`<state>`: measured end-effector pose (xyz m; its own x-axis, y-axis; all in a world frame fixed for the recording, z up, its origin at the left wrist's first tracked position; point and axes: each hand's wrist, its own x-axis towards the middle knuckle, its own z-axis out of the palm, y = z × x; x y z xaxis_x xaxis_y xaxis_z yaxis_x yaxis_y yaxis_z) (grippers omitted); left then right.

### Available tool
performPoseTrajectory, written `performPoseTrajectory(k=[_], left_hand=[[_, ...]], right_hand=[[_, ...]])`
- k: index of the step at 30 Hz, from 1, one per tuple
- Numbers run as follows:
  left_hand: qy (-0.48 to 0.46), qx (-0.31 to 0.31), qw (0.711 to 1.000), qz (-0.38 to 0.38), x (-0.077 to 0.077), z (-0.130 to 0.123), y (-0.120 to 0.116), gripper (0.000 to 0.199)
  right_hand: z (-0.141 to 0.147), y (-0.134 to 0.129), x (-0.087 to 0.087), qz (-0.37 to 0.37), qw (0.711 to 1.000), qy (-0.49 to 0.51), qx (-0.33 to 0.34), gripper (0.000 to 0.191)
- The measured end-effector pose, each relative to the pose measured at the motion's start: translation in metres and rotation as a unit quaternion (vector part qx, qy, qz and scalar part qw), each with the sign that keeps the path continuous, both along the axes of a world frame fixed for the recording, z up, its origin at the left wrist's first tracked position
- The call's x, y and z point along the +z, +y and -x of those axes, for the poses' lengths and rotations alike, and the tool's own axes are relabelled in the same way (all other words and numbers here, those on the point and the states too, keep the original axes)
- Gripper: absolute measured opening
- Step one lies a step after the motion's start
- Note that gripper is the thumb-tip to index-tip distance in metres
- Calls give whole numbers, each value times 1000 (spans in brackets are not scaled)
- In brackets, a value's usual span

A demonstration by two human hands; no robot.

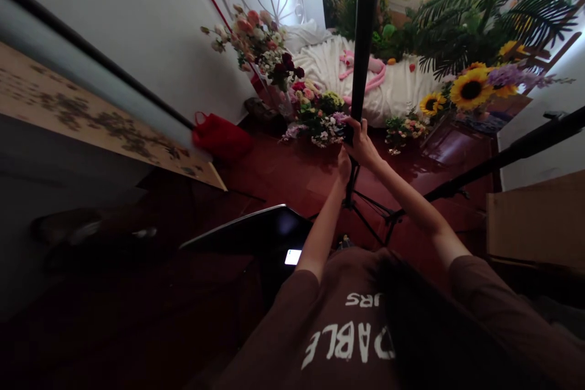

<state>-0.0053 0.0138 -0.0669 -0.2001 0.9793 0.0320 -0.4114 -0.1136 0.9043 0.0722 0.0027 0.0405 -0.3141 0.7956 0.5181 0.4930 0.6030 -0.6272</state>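
Note:
A black tripod stand (365, 30) rises upright in front of me, its pole running out of the top of the view and its legs (365, 219) spread on the floor. My left hand (344, 164) is closed on the lower part of the pole, its fingers partly hidden behind it. Just above, my right hand (363, 145) grips the same pole from the right, with fingers around the front and back. Bunches of artificial flowers (320, 116) stand on the floor just beyond both hands.
A white-draped bed (402, 85) with a pink plush toy (377, 73) lies ahead. Sunflowers (470, 88) and palm fronds stand right. Another black pole (503, 158) and a cardboard box (534, 219) are at my right. A red bag (222, 137) and a dark screen (256, 231) are left.

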Motion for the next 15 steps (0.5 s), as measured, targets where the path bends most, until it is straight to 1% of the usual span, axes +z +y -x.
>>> performPoseTrajectory(k=[2, 5, 8, 10, 12, 13, 15], left_hand=[[22, 12, 1000, 12, 0, 0, 0, 36], [24, 12, 999, 28, 2, -1, -1, 37], [9, 3, 999, 40, 6, -2, -4, 38], [3, 0, 999, 46, 8, -3, -5, 39], [-2, -2, 999, 49, 9, -3, -7, 40], [-5, -4, 999, 49, 10, -3, -7, 41], [-15, -7, 999, 51, 11, -3, -8, 41]], right_hand=[[-13, -9, -2, -7, 999, 12, 30, 60], [-38, -27, -15, 11, 997, 55, 53, 62], [-56, -47, -35, 78, 993, 84, 23, 63], [-57, -56, -45, 140, 983, 122, -9, 60], [-50, -62, -50, 210, 958, 194, -27, 56], [-44, -64, -51, 247, 938, 241, -31, 53], [-33, -65, -51, 321, 883, 340, -44, 47]])
